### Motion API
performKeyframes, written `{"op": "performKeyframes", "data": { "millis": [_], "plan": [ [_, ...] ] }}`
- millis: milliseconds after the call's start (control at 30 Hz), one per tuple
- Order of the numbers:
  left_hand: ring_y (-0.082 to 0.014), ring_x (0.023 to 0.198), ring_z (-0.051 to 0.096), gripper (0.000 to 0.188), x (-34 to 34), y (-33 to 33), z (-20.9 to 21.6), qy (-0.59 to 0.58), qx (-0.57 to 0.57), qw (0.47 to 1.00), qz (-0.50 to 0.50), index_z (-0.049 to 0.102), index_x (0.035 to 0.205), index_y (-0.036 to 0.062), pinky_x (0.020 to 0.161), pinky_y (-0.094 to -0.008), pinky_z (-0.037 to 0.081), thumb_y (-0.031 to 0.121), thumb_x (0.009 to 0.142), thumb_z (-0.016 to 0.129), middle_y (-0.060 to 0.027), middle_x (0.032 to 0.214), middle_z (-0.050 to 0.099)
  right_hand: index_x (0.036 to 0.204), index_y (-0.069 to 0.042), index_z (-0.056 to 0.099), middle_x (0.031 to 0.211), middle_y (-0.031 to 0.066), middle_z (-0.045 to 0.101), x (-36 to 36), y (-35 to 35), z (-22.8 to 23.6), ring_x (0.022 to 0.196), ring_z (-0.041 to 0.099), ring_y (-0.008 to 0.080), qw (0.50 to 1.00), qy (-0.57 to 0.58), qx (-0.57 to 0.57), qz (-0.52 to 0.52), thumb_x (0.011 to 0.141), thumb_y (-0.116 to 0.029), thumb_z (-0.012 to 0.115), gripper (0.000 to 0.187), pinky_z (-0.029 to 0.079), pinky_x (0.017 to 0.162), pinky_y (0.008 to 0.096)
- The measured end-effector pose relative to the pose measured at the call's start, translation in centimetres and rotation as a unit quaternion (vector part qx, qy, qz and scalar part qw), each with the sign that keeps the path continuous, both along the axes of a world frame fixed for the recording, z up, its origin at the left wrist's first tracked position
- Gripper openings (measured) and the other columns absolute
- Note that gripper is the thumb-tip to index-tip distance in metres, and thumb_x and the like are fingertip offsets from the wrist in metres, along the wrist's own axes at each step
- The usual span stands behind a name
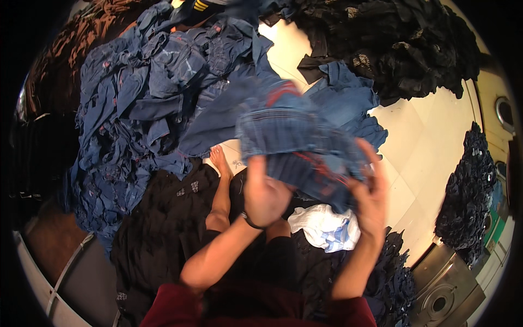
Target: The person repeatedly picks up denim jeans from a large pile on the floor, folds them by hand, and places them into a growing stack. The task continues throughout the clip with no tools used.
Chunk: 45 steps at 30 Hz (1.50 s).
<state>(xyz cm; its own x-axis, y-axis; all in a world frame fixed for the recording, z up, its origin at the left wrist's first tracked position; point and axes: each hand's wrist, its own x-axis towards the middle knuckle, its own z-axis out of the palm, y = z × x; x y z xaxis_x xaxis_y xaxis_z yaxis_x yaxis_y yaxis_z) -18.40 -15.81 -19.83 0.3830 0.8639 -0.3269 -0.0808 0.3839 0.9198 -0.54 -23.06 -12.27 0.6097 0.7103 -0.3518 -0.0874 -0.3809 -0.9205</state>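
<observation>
A blue denim garment (278,131) with red stitching and loose red threads is held up in front of me, smeared by motion. My left hand (266,193) grips its lower left edge, the thumb up against the cloth; a dark band circles that wrist. At the garment's right end, my right hand (371,199) has its fingers and thumb curved round the edge. Part of the cloth trails away to the left, towards a large heap of blue denim clothes (147,98). Beneath my hands lies a white bundle of cloth (321,223) with a blue pattern.
Another blue denim piece (343,98) lies on the pale tiled floor (419,141) beyond the held garment. Black clothes (387,43) are heaped at the far right, with a dark stack (468,196) at the right. Black cloth (158,234) spreads around my legs. A metal panel (444,289) stands lower right.
</observation>
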Motion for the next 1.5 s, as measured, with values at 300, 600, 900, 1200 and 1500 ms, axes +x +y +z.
{"op": "performKeyframes", "data": {
  "millis": [300, 600, 900, 1200, 1500],
  "plan": [
    [-0.0413, 0.081, 0.064, 0.025, 9.7, -6.8, 9.0, -0.121, 0.276, 0.953, -0.016, 0.063, 0.110, -0.0048, 0.076, -0.0480, 0.049, 0.006, 0.089, 0.058, -0.0205, 0.093, 0.067, 0.145, 0.008, 0.053, 0.143, 0.0243, 0.059, 4.9, -11.9, 16.9, 0.131, 0.058, 0.0309, 0.904, -0.414, -0.037, -0.106, 0.091, -0.008, 0.041, 0.058, 0.042, 0.113, 0.0402],
    [-0.0452, 0.100, 0.068, 0.036, 6.8, -3.2, -12.7, 0.331, 0.032, 0.881, -0.338, 0.060, 0.127, 0.0043, 0.090, -0.0518, 0.052, 0.023, 0.098, 0.048, -0.0317, 0.108, 0.068, 0.141, -0.016, 0.065, 0.149, 0.0202, 0.056, 0.1, -13.5, -9.0, 0.138, 0.047, 0.0389, 0.894, -0.281, -0.342, 0.071, 0.082, -0.002, 0.061, 0.061, 0.037, 0.115, 0.0463],
    [-0.0440, 0.150, 0.029, 0.065, 7.9, -3.2, -17.9, 0.368, 0.410, 0.781, -0.295, 0.055, 0.144, 0.0183, 0.118, -0.0716, 0.018, 0.017, 0.080, 0.065, -0.0209, 0.163, 0.029, 0.133, 0.000, 0.066, 0.137, 0.0309, 0.060, 0.2, -15.4, -20.6, 0.134, 0.049, 0.0451, 0.899, -0.321, -0.297, -0.022, 0.101, -0.036, 0.065, 0.048, 0.034, 0.114, 0.0524],
    [-0.0561, 0.146, 0.029, 0.099, 8.7, 0.0, -38.0, 0.510, 0.196, 0.742, -0.389, 0.030, 0.162, 0.0375, 0.116, -0.0667, 0.031, 0.078, 0.080, 0.067, -0.0280, 0.166, 0.020, 0.162, -0.035, 0.034, 0.169, 0.0283, 0.010, -4.0, -9.7, -43.9, 0.152, 0.007, 0.0589, 0.828, -0.191, -0.527, -0.031, 0.093, -0.077, 0.048, 0.082, 0.018, 0.107, 0.0850],
    [-0.0546, 0.146, 0.030, 0.103, 4.4, -0.3, -37.5, 0.395, 0.318, 0.770, -0.387, 0.023, 0.165, 0.0242, 0.119, -0.0599, 0.029, 0.066, 0.084, 0.072, -0.0338, 0.162, 0.023, 0.160, -0.031, 0.038, 0.166, 0.0264, 0.025, -4.6, -13.8, -42.9, 0.149, 0.023, 0.0571, 0.856, -0.262, -0.446, -0.013, 0.095, -0.069, 0.056, 0.077, 0.021, 0.108, 0.0832]
  ]
}}
